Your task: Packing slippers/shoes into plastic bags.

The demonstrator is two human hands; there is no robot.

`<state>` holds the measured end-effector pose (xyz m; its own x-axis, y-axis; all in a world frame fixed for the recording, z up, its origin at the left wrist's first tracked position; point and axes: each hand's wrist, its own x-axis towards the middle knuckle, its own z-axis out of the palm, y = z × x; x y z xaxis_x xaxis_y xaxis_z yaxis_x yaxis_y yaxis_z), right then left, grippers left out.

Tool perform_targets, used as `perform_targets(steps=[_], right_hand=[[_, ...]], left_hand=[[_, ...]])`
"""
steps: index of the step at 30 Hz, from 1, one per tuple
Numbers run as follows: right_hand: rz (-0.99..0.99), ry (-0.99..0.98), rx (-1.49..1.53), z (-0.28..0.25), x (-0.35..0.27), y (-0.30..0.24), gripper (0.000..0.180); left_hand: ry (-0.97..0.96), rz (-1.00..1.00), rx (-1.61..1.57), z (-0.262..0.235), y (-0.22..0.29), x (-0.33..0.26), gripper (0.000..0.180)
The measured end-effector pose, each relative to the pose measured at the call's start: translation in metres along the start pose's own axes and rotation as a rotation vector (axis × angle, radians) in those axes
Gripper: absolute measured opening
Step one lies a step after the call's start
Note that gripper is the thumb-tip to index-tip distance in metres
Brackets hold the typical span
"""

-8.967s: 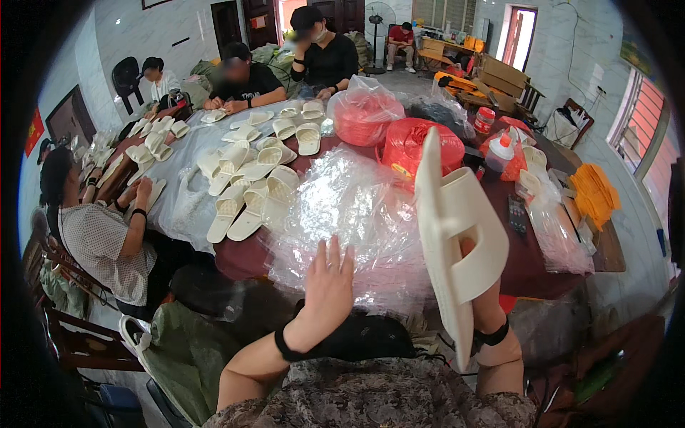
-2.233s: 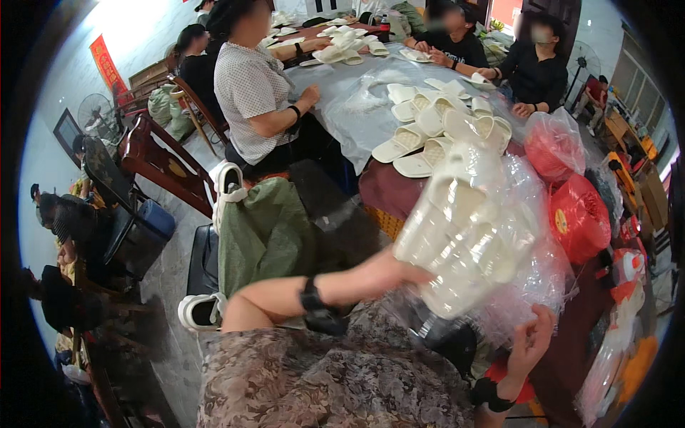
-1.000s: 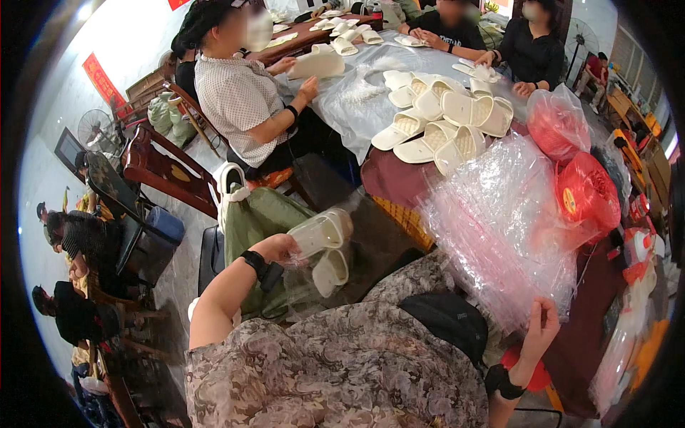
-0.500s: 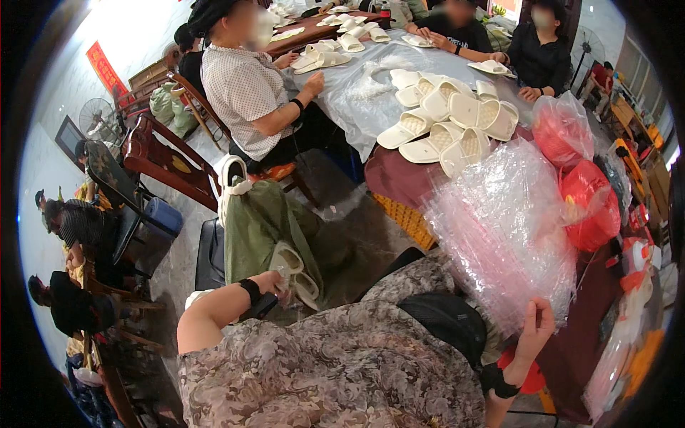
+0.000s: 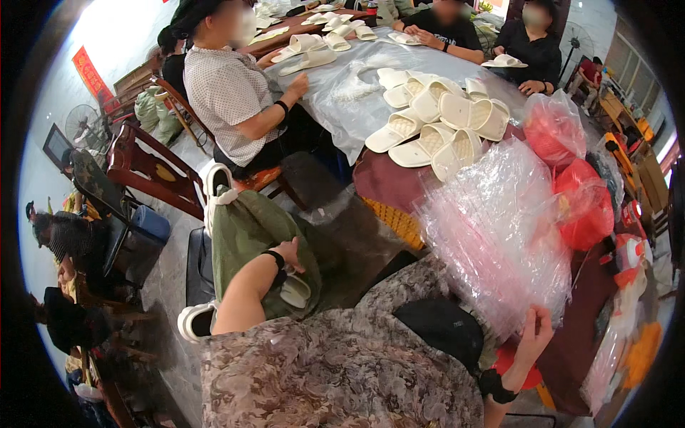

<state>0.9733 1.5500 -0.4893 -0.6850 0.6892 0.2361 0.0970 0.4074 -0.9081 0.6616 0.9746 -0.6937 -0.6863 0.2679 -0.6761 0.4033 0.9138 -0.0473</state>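
My left hand (image 5: 288, 254) is over the green sack (image 5: 246, 228), its fingers apart and holding nothing that I can see. Just below it, a pair of cream slippers (image 5: 295, 291) lies against the sack, partly hidden by my wrist. Off to the right, my right hand (image 5: 535, 334) has its fingertips closed on the lower edge of a clear plastic bag, part of a loose stack of clear and pinkish bags (image 5: 499, 228). This stack spreads over the corner of the dark red table covering (image 5: 382, 178).
Cream slippers (image 5: 435, 114) are piled on the plastic-covered table (image 5: 335, 93). Red bundles in clear plastic (image 5: 585, 207) stand beyond the bags. A person in a dotted shirt (image 5: 225, 93) sits at the left, near a wooden chair (image 5: 153, 171); two others sit across the table.
My left hand has moved forward and right, away from the bagged slippers, which now sit lower against the sack. My right hand stays at the bags' edge.
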Motion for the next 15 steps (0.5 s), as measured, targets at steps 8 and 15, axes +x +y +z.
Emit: perform_targets(steps=[8, 15], right_hand=[[0.075, -0.044, -0.055, 0.004, 0.002, -0.019, 0.008], [-0.016, -0.042, -0.127, 0.022, 0.013, -0.012, 0.010]], left_hand=[[0.330, -0.366, -0.916, 0.125, -0.013, 0.113, 0.104], [0.111, -0.329, -0.717, 0.143, 0.020, 0.113, 0.069]])
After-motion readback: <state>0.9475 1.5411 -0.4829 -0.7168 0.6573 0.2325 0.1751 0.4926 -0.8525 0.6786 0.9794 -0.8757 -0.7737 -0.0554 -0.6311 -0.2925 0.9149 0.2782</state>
